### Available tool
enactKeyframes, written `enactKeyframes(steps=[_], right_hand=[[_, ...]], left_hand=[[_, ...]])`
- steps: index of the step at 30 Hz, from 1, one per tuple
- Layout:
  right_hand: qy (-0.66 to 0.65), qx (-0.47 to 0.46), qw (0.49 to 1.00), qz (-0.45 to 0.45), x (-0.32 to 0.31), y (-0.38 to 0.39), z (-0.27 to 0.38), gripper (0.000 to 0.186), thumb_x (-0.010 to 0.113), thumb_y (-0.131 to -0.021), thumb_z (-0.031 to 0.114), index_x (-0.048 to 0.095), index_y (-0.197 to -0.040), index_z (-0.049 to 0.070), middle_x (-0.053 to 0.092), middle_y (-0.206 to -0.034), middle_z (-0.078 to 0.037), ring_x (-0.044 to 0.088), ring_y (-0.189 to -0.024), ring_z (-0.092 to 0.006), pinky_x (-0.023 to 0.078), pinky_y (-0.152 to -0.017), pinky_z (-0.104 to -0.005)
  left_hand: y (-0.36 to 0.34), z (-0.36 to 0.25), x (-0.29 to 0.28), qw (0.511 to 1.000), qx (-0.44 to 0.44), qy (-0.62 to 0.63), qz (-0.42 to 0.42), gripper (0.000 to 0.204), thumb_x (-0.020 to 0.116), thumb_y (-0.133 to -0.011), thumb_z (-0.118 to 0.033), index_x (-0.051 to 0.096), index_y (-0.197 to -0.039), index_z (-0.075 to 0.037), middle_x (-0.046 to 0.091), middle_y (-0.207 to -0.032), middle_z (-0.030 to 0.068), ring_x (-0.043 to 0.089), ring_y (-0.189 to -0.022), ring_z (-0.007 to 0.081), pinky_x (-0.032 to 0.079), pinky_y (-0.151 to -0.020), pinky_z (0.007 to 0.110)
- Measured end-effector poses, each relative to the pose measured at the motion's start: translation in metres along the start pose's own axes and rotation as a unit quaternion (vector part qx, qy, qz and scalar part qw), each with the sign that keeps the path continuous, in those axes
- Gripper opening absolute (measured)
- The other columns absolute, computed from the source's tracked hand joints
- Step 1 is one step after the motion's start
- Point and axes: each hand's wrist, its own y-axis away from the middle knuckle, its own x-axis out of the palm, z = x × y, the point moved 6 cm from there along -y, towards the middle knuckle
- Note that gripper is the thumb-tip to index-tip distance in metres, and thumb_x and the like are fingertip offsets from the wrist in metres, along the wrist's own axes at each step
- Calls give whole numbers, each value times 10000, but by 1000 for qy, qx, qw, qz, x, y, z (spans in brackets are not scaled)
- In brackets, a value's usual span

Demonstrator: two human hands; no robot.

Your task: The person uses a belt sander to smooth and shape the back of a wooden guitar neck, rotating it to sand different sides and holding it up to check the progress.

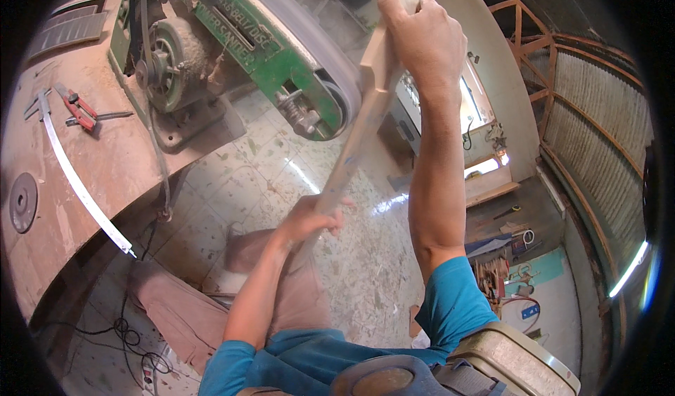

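Note:
A long, notched piece of wood [375,83] slants from upper right to lower left in front of me. Its upper part is gripped by my right hand [429,41], thumb raised along one side. Lower down, my left hand [307,219] is closed round the same piece, fingertips showing past its edge. The notched middle lies against or very close to the rounded end of the belt sander's [239,41] grey belt [336,65]; contact cannot be made out exactly. The belt looks smeared by motion.
The sander's dusty motor [169,65] stands on a workbench [77,167] at left. On it lie red-handled pliers [79,107], a caliper [40,105], a curved white strip [77,174] and a round disc [24,202]. Black cables [126,336] trail on the littered tile floor.

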Motion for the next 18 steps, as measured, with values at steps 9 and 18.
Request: enactKeyframes(steps=[9, 18], right_hand=[[-341, -84, 933, 76, 15, -1, -5, 717, 585, -925, 687, 758, -984, -6, 701, -794, -102, 667, -738, -191, 498, -682, -316], [-512, -91, 839, 161, 18, 17, 6, 748, 512, -962, 688, 719, -1150, -5, 723, -835, -124, 727, -758, -186, 592, -683, -303]], left_hand=[[22, -1, -6, 939, 51, -218, -262, 408, 718, -811, -103, 693, -1197, 27, 689, -835, 86, 631, -728, 147, 526, -707, 322], [44, -12, 14, 863, 151, -287, -388, 392, 767, -759, -118, 692, -1107, 47, 717, -893, 214, 720, -777, 301, 558, -733, 391]])
